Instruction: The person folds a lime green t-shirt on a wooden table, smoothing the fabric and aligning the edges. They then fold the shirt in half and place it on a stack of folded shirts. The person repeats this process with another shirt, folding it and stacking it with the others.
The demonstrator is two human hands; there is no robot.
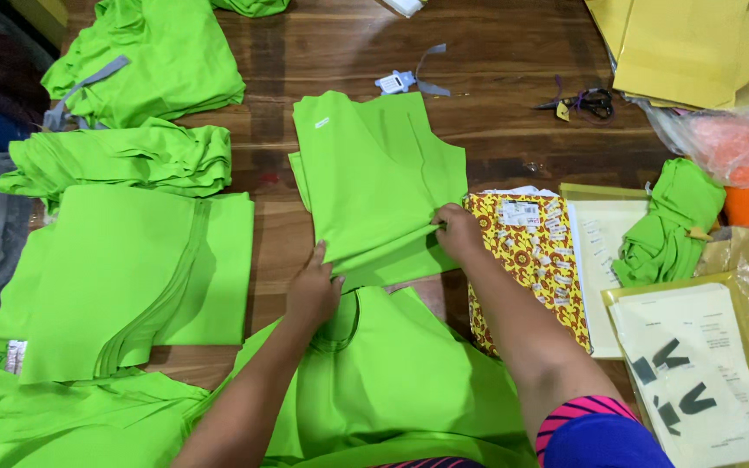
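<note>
clear bag of orange cloth (743, 152) far right, yellow envelopes (682, 48) top right, small white label (322, 123) on green fabric

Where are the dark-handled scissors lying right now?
In the head view, the dark-handled scissors lie on the brown wooden table at upper right, just left of the stack of yellow paper sheets, far beyond both hands.

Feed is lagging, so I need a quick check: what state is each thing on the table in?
Left hand: flat on green fabric piece.
Right hand: pinching that piece's edge.
Green stack: flat, layered.
Folded bundle: bunched.
Scissors: lying closed.
Patterned sheet: flat.
</note>
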